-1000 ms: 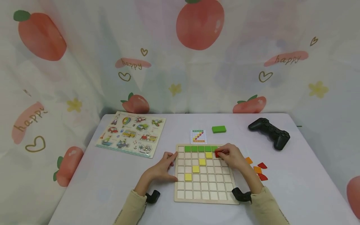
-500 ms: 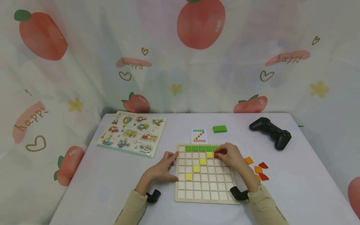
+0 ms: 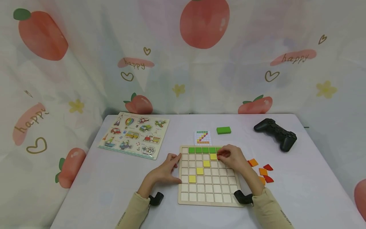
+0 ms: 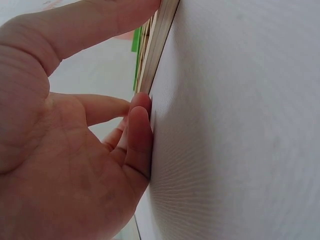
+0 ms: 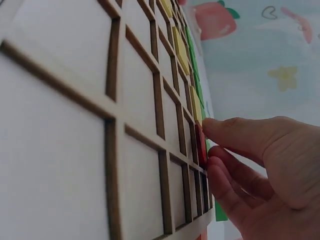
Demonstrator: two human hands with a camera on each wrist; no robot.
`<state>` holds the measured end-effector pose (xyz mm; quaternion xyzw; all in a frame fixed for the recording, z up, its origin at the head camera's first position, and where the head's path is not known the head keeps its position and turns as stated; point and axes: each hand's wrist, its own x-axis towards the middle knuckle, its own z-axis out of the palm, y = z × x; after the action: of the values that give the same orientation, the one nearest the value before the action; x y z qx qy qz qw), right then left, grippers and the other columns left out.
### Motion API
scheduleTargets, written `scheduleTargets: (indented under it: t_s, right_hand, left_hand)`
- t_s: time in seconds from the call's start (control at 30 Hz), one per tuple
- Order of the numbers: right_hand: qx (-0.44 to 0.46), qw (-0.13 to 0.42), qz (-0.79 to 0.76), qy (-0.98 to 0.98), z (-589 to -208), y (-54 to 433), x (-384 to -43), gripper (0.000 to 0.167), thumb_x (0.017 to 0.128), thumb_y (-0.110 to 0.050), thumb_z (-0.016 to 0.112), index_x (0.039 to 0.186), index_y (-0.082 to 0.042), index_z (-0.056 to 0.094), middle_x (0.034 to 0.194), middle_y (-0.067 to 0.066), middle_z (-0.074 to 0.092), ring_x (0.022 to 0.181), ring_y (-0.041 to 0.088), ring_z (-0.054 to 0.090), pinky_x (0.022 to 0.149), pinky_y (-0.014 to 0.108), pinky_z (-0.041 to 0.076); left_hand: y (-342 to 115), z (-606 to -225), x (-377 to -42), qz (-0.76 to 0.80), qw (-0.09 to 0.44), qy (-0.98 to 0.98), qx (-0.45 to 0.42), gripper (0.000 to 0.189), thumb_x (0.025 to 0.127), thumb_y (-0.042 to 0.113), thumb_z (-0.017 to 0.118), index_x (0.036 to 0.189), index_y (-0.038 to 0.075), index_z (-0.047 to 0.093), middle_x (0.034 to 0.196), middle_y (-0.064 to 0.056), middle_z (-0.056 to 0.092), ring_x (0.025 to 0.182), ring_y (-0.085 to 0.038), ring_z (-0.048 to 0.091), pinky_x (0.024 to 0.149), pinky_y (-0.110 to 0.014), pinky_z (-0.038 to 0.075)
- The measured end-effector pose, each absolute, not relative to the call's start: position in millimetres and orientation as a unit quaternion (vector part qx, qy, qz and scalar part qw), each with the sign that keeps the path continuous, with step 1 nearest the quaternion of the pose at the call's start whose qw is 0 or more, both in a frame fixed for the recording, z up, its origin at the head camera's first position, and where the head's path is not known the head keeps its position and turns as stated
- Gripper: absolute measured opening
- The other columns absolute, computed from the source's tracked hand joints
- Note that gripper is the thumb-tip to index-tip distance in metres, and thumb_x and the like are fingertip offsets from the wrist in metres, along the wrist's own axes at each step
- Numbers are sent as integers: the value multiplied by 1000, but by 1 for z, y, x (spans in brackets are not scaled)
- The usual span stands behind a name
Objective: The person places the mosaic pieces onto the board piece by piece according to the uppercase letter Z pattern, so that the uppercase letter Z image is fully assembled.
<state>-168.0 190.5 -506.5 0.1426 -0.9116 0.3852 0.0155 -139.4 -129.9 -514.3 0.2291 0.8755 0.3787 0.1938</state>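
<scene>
A wooden grid board [image 3: 211, 204] lies on the table with green square tiles [image 3: 205, 150] along its far row and yellow square tiles [image 3: 199, 171] in a diagonal. My left hand [image 3: 163, 172] touches the board's left edge with thumb and index finger; in the left wrist view the other fingers [image 4: 140, 135] lie by the tabletop. My right hand [image 3: 235, 158] is over the far right of the grid. Its thumb and fingertips pinch a red piece [image 5: 201, 145], which sits at a cell beside the last yellow tile. The fingers partly hide the red piece in the head view.
Loose orange squares [image 3: 263, 171] and red pieces [image 3: 268, 167] lie right of the board. Behind it are a pattern card [image 3: 202, 138] and a green block [image 3: 223, 130]. A black game controller [image 3: 275, 135] lies back right, a vehicle picture puzzle [image 3: 134, 135] back left.
My right hand has shifted slightly left with the red piece, closer to the last yellow tile. The left hand stays at the board's edge.
</scene>
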Motion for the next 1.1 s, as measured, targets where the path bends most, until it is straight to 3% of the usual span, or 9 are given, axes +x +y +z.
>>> scheduleTargets:
  t_s: [0.27, 0.47, 0.67, 0.87, 0.97, 1.1]
  right_hand:
    - [105, 22, 346, -932, -505, 190, -165, 17, 79, -14, 83, 86, -2, 73, 84, 7, 59, 74, 19, 52, 67, 34, 45]
    - [151, 36, 329, -931, -508, 195, -162, 8, 81, -9, 80, 83, -2, 77, 85, 3, 60, 74, 18, 54, 66, 33, 46]
    - [184, 17, 287, -940, -506, 203, -163, 11, 86, -10, 75, 93, -3, 77, 95, 3, 62, 80, 18, 53, 70, 36, 45]
    - [101, 14, 279, -955, -485, 236, -157, 26, 92, -15, 68, 112, 0, 70, 105, 14, 63, 92, 30, 59, 76, 46, 49]
    - [49, -19, 258, -965, -476, 264, -149, 34, 92, -20, 68, 117, 2, 67, 110, 22, 60, 97, 37, 57, 77, 51, 49]
    - [14, -89, 231, -969, -473, 300, -138, 37, 89, -20, 72, 114, 6, 66, 105, 27, 59, 92, 39, 56, 75, 51, 50]
  left_hand:
    - [-128, -516, -140, 372, 194, 879, 225, 107, 74, 20, 88, 156, 1, 21, 122, -7, 32, 90, -13, 41, 75, -25, 39]
    - [-128, -513, -139, 372, 197, 879, 225, 107, 74, 19, 87, 156, 0, 20, 123, -7, 32, 90, -13, 41, 76, -25, 39]
    - [-128, -511, -139, 371, 200, 880, 220, 107, 75, 19, 87, 156, 1, 20, 124, -8, 32, 91, -14, 41, 76, -25, 38]
    - [-129, -513, -140, 374, 202, 878, 219, 108, 74, 18, 87, 156, 1, 20, 123, -8, 31, 90, -14, 41, 75, -25, 38]
    - [-130, -513, -140, 373, 202, 879, 220, 107, 74, 19, 87, 156, 1, 20, 123, -8, 32, 90, -14, 40, 75, -25, 38]
    - [-130, -513, -141, 371, 200, 879, 222, 107, 75, 20, 87, 156, 1, 20, 122, -8, 32, 90, -14, 40, 75, -25, 38]
